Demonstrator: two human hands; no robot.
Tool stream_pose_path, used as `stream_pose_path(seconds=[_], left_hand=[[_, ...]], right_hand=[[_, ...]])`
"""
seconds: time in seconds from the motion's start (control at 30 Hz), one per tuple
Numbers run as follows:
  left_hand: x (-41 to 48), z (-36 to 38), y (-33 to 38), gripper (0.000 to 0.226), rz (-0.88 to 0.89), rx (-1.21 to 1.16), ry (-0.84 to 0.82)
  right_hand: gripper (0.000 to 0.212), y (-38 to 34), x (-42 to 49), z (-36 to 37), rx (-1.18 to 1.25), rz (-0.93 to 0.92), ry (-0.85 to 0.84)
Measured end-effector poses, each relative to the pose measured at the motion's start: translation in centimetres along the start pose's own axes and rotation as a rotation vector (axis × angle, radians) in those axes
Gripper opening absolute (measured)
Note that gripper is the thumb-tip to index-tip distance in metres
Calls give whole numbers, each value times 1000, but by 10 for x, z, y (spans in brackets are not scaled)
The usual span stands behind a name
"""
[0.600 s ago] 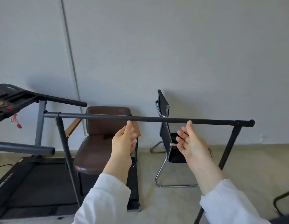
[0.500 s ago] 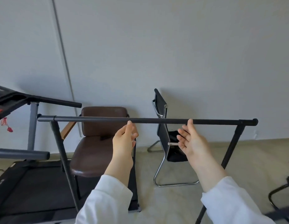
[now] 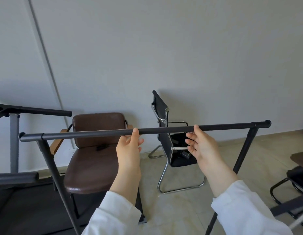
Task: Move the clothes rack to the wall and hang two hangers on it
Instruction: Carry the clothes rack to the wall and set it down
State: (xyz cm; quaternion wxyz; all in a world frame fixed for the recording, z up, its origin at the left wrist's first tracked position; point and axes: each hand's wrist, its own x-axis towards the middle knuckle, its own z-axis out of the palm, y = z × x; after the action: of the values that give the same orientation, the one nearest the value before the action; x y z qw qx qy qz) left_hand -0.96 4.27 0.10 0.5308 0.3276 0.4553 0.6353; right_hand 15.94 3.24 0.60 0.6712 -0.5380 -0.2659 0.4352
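Note:
The clothes rack is a black frame whose top bar [image 3: 96, 134] runs across the view at chest height, with slanted legs at both ends. My left hand [image 3: 128, 148] is just under the bar near its middle, fingers spread, thumb tip touching the bar. My right hand [image 3: 201, 146] is also below the bar to the right, fingers apart, index tip at the bar. Neither hand is wrapped around it. No hangers are in view. The grey wall [image 3: 181, 56] stands behind the rack.
A brown padded chair [image 3: 94, 160] stands behind the rack's left half, a black chrome-framed chair [image 3: 166, 133] behind its right half. A treadmill [image 3: 15, 197] fills the left. Another chair's base [image 3: 293, 185] shows at the right edge. Pale tiled floor lies below.
The view has swung right and tilted, so the bar now slopes up to the right. Both hands stay open at the bar, the left thumb now touching it.

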Motion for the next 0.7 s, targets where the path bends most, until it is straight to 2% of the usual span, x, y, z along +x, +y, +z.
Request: stream_pose_path(seconds=[0.17, 0.3, 0.4, 0.7], left_hand=[[-8, 9, 0, 10, -36, -17, -55], [-20, 25, -2, 22, -33, 3, -134], [-33, 42, -2, 10, -45, 6, -164], [-86, 108, -9, 14, -59, 37, -311]], right_hand=[[23, -10, -6, -10, 12, -17, 44], [22, -21, -13, -32, 31, -29, 88], [21, -31, -20, -52, 48, -44, 121], [23, -67, -50, -138, 80, -145, 225]])
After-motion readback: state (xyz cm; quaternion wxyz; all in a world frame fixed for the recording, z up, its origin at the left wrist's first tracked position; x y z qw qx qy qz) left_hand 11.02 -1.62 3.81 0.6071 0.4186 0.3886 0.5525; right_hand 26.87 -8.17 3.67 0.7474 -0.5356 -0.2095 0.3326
